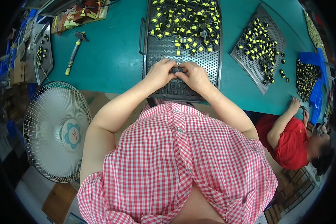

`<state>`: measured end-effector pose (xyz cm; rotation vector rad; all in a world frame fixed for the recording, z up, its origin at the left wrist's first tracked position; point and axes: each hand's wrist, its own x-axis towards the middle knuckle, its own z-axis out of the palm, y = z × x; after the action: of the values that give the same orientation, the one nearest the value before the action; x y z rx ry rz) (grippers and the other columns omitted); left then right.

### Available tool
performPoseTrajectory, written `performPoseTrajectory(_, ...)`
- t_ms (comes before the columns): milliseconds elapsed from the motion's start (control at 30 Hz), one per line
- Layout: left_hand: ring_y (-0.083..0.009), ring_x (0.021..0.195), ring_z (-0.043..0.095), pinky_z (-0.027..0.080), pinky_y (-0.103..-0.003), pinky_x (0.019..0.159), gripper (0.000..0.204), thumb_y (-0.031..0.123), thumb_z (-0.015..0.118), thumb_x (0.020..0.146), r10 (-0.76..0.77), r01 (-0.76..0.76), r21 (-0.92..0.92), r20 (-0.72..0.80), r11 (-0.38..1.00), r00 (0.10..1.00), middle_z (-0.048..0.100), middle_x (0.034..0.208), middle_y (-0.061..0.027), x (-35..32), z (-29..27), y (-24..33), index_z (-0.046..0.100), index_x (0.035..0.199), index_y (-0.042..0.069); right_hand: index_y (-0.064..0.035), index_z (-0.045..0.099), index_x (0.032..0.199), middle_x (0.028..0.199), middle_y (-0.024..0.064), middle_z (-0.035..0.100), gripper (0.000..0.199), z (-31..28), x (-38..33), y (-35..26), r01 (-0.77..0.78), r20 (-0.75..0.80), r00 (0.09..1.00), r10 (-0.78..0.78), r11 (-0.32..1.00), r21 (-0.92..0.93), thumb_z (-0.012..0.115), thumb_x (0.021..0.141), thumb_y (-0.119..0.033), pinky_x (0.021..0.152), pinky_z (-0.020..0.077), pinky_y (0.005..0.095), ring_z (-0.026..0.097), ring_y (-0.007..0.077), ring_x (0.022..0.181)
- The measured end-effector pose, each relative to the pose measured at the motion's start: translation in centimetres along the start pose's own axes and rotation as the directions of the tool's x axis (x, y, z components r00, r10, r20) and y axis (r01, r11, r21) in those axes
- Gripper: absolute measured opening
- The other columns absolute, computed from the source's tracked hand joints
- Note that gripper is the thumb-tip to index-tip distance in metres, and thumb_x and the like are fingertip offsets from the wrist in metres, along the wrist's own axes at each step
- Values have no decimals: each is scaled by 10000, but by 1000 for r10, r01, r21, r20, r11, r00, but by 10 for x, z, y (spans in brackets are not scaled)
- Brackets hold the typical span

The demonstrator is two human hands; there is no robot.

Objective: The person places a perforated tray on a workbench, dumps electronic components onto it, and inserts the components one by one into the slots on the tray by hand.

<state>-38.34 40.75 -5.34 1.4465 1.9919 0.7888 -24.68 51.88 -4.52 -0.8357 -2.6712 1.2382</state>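
Over the near half of a perforated metal tray [210, 66], my two hands meet at a small black part [177, 70]. My left hand [161, 73] pinches its left side between thumb and fingers. From the other side my right hand [194, 75] grips it the same way; the fingertips partly cover it. Just below my hands, dark block-shaped parts [175, 90] lie in rows along the tray's near end. Piled at the tray's far end are many small black blocks with yellow bands [190, 22], which look like small transformers.
To the right lies a second perforated tray [246, 65] of similar blocks, with blue bins [313, 58] beyond. A co-worker in red [289, 143] sits there. On the left are a hammer [74, 52], a fan [58, 130] and another metal tray [44, 67].
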Motion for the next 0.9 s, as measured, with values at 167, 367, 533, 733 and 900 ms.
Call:
performPoseTrajectory(167,-290,726,600,483,-384,644,461,160,733,675,-107,115,-92,84,989,991,569,776,-123,13,-25,11,539,1083,70,-32,605,975,802,122,628,323,-14,9,9,134,-246,951,-185,968,-211,710,723,-205,638,491,366,620,270,722)
performPoseTrajectory(367,-307,808,597,504,-411,686,355,164,677,724,71,-59,238,-41,970,997,553,936,-135,41,-13,10,555,1055,116,-53,609,925,853,88,553,299,-23,28,25,107,-311,908,-280,874,-474,699,643,-90,685,443,389,548,281,804)
performPoseTrajectory(533,-318,917,571,496,-429,717,252,120,648,716,57,-67,405,36,912,998,529,919,-135,50,-2,13,568,953,80,-58,583,870,848,87,549,256,-16,31,33,217,-346,848,-402,858,-465,678,631,-58,671,437,388,538,281,789)
performPoseTrajectory(733,-315,874,583,496,-393,716,262,128,691,692,66,-61,214,-19,975,998,545,942,-118,40,-23,12,579,921,69,-51,567,840,786,89,578,233,-16,24,33,233,-352,859,-372,896,-379,689,642,-65,659,463,382,566,277,733)
performPoseTrajectory(900,-287,817,584,485,-379,707,312,91,730,649,163,-157,84,-70,984,984,588,887,-89,14,-41,-3,595,929,65,-31,609,886,780,94,637,260,-26,9,16,-85,-113,990,82,996,-20,717,698,-175,657,507,322,627,207,710)
